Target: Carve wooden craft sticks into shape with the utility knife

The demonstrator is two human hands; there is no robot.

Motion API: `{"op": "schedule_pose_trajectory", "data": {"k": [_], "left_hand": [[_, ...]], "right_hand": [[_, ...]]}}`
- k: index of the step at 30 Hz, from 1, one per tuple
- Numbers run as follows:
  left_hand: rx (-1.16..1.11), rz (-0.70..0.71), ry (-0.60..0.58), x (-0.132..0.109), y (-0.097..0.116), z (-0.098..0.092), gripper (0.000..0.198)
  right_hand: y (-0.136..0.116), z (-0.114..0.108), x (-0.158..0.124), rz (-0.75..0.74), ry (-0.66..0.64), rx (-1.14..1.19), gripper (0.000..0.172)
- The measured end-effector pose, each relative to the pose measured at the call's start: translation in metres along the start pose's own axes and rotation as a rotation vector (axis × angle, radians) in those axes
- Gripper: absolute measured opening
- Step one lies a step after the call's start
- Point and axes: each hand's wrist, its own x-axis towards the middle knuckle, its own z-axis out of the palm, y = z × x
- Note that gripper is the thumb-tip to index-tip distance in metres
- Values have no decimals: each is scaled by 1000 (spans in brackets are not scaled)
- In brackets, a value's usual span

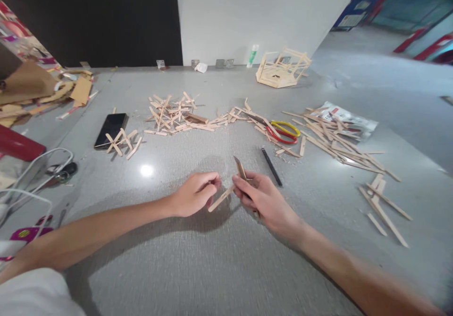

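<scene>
My right hand (260, 194) is closed around a utility knife (240, 168), its blade pointing up and away from me. A wooden craft stick (221, 199) also comes out of that hand, slanting down toward the left. Just left of the stick, my left hand (196, 193) is closed with its fingers curled in. Whatever those fingers hold, if anything, is hidden. A black pen (272, 166) lies beyond my right hand. Scissors with red and yellow handles (285, 133) rest among craft sticks farther back.
Piled sticks (171, 113) and longer strips (339, 141) spread across the grey table (170, 269). Behind stand a stick frame (279, 77) and a glue tube (252, 56). At left are a phone (110, 129), small stick crosses (122, 142), a red cylinder (21, 144) and white cables (38, 158).
</scene>
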Motion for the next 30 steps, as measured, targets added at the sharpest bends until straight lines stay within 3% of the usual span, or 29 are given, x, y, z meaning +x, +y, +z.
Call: {"op": "schedule_pose_trajectory", "data": {"k": [6, 15, 23, 30], "left_hand": [[-17, -89, -9, 4, -1, -5, 38], [-337, -127, -100, 5, 13, -6, 36], [-646, -197, -240, 6, 8, -5, 37], [-737, -188, -311, 7, 3, -7, 41]], "right_hand": [[-8, -3, -3, -110, 54, 100, 43], [-4, -6, -4, -154, 114, 92, 38], [-5, 1, -8, -164, 92, 61, 39], [-6, 8, -14, -179, 57, 45, 42]]}}
